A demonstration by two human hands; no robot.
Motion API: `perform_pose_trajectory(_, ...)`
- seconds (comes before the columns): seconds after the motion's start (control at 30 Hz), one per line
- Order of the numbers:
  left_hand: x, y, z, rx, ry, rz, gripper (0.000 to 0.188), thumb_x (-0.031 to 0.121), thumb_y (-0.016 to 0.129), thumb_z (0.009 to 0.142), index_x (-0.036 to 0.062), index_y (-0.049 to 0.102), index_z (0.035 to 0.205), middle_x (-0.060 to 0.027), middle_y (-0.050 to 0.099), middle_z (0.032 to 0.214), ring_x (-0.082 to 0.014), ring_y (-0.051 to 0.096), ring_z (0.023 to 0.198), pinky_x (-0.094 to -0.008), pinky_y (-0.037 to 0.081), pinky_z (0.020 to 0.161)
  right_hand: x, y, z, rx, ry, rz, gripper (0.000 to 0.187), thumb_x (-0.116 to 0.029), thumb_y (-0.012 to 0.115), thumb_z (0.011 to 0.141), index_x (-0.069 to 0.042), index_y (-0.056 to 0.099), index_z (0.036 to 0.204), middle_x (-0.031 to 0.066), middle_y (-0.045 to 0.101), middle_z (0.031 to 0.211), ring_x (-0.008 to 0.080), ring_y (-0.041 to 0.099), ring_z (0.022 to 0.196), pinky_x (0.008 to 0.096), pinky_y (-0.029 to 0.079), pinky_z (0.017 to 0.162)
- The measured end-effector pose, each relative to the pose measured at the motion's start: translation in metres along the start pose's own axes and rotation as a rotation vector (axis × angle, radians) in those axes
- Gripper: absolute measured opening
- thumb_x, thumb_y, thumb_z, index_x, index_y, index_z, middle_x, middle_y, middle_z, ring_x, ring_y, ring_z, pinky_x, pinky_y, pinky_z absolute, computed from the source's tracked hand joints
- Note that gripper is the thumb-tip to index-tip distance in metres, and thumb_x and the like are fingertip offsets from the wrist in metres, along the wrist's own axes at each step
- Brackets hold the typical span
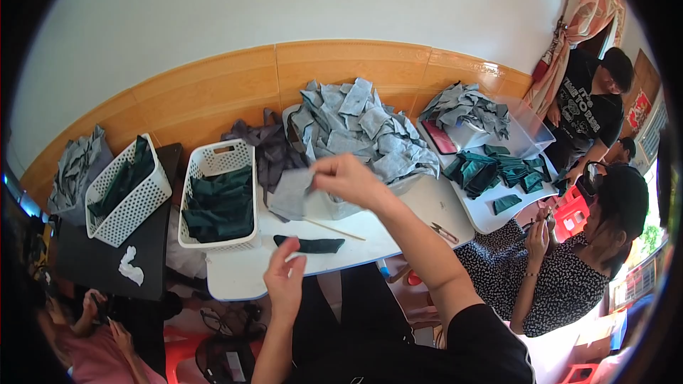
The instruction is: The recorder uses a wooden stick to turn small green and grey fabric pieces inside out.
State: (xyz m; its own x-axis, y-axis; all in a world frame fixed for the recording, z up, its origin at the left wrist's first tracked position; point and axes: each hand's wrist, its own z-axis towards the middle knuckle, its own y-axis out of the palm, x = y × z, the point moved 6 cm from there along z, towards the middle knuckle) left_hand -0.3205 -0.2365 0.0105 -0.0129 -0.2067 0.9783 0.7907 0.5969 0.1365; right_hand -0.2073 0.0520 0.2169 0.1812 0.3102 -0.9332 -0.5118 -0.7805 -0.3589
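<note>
My right hand (350,179) pinches the edge of a light grey fabric piece (290,198), which hangs over the white table. Below it my left hand (284,274) has its fingers loosely bent and apart, holding nothing that I can see. Just past its fingertips a narrow dark green fabric piece (320,246) lies on the table. Between the two cloth pieces rests a thin wooden stick (334,229). Behind my right hand a large heap of grey fabric pieces (356,124) rises from a clear tub.
A white basket (217,243) of green fabric stands left on the white table (235,277); another basket (131,210) tilts on a black table. Thread snips (445,233) lie right. Green pieces (484,171) cover a side table. A co-worker (569,263) sits at my right.
</note>
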Motion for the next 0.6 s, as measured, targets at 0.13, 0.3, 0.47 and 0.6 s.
perform_pose_trajectory(0.13,0.028,0.011,0.02,0.041,-0.147,-0.351,0.056,0.002,0.09,0.122,-0.0016,0.078,0.177,-0.014,0.084,0.167,-0.0253,0.083,0.146,-0.0406,0.07,0.123,0.078,0.078,-0.065,-0.203,0.205,0.275,0.038,-0.039,0.097,0.124,-0.007,0.098,0.104,-0.013,0.075,0.091,0.0017,0.059,0.083,0.0303,0.046,0.073)
perform_pose_trajectory(0.3,-0.02,-0.013,0.009,0.061,-0.342,-0.441,0.022,0.002,0.094,0.122,0.0007,0.09,0.144,-0.0022,0.09,0.117,-0.0126,0.084,0.101,-0.032,0.068,0.094,0.123,0.13,-0.116,-0.231,0.272,0.174,0.041,-0.04,0.095,0.126,-0.008,0.091,0.1,-0.0138,0.064,0.087,0.0012,0.052,0.083,0.03,0.043,0.073)
perform_pose_trajectory(0.47,-0.039,-0.014,0.0,0.103,-0.415,-0.448,0.011,0.002,0.094,0.122,0.002,0.092,0.134,-0.0007,0.089,0.107,-0.0112,0.082,0.091,-0.0306,0.067,0.088,0.15,0.146,-0.142,-0.06,0.197,0.534,0.028,-0.028,0.09,0.13,-0.006,0.094,0.114,-0.0085,0.073,0.094,0.0036,0.061,0.085,0.0287,0.051,0.078)
perform_pose_trajectory(0.6,-0.053,-0.02,0.002,0.084,-0.457,-0.398,0.01,0.004,0.096,0.122,0.002,0.093,0.132,-0.0013,0.09,0.109,-0.0107,0.082,0.093,-0.0301,0.067,0.086,0.162,0.152,-0.15,0.012,0.244,0.565,0.025,-0.027,0.092,0.128,-0.005,0.095,0.116,-0.0069,0.076,0.096,0.0042,0.064,0.089,0.0288,0.052,0.079)
